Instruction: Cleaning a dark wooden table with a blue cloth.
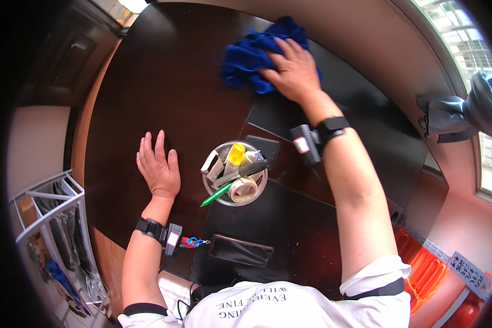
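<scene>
At the far side of the dark table [147,93], my right hand [295,68] presses down on a bunched blue cloth [249,60] and holds it against the surface. Its fingertips sink into the folds, and the thumb lies on the cloth's near side. My left hand [161,169] rests flat on the table at the left, fingers stretched out and nothing in it. Between my arms stands a round clear container [206,186] with a yellow-capped bottle [235,156], a green pen [216,194], a black marker [254,168] and a tape roll [242,189].
A dark phone [240,250] with a blue cord lies near my body. Behind the container sits a flat black object [265,147]. Black panels [366,104] cover the table's right part. A grey cloth bundle [484,106] hangs by the window; a rack [49,208] stands at left.
</scene>
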The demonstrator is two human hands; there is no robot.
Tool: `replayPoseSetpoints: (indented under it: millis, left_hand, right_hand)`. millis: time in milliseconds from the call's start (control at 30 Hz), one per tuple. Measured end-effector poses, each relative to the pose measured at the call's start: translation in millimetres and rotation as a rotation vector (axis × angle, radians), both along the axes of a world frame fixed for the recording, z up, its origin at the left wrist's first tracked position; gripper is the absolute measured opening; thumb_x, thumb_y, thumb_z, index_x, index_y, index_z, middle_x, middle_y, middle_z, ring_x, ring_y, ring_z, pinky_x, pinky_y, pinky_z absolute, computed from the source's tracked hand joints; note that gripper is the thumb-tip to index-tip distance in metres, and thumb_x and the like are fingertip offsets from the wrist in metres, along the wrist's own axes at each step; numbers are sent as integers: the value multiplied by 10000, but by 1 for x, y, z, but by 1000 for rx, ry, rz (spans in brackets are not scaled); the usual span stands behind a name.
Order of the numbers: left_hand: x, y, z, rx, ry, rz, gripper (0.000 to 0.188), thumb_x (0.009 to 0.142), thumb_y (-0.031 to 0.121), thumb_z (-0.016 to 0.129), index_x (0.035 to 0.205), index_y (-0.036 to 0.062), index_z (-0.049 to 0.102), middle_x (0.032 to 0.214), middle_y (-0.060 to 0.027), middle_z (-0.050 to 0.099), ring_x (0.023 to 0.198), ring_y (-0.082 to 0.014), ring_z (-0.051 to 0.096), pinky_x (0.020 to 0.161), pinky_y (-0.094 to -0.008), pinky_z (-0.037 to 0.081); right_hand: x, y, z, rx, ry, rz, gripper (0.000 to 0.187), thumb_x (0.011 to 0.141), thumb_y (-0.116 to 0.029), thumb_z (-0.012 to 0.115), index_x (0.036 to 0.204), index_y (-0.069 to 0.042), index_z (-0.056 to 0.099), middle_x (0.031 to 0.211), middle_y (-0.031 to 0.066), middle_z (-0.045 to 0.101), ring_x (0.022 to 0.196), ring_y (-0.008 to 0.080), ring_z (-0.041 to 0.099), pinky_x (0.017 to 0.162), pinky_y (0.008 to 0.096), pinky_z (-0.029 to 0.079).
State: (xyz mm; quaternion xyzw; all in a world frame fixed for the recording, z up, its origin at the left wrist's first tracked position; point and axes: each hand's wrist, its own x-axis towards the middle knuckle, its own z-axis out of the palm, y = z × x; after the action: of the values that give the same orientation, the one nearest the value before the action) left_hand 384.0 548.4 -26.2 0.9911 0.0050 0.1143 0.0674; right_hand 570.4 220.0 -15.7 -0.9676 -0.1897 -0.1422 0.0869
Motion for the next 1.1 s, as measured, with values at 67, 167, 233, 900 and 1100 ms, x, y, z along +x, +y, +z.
replayPoseSetpoints:
  millis: [67, 167, 233, 900, 1100]
  left_hand:
    - [2, -4, 2, -34, -7, -8, 500, 928, 338, 462, 1401, 190, 399, 1455, -131, 326, 1360, -329, 277, 1103, -513, 180]
    - [4, -8, 3, -7, -12, 0, 493, 939, 334, 449, 1400, 167, 403, 1449, -141, 340, 1356, -325, 290, 1110, -487, 179]
    - [4, -6, 1, -5, -12, 22, 496, 932, 346, 462, 1398, 184, 407, 1451, -133, 338, 1358, -322, 286, 1111, -495, 176]
    - [4, -10, -2, 2, -26, 57, 508, 912, 382, 496, 1386, 217, 416, 1431, -124, 357, 1343, -320, 303, 1096, -513, 206]
    - [4, -3, -1, -2, -37, 63, 504, 914, 393, 486, 1383, 225, 415, 1428, -119, 354, 1344, -311, 302, 1095, -517, 209]
  right_hand:
    - [-4, -40, -5, -3, -47, -63, 471, 813, -491, 577, 1163, -184, 651, 1403, 96, 447, 1311, 312, 374, 1066, 484, 293]
    - [-28, -102, -9, 68, -56, -275, 473, 827, -465, 580, 1191, -168, 630, 1406, 128, 431, 1305, 335, 369, 1046, 503, 311]
    - [-59, -107, -13, -1, -52, -461, 505, 838, -469, 569, 1249, -177, 586, 1423, 133, 405, 1320, 345, 341, 1036, 538, 305]
    - [-81, 33, 7, -19, 80, 152, 475, 782, -448, 659, 1221, -273, 609, 1453, 67, 381, 1351, 333, 302, 1079, 552, 242]
    - [-97, -15, 5, 88, 28, 68, 443, 771, -367, 691, 1158, -157, 640, 1400, 102, 447, 1307, 334, 380, 1033, 482, 323]
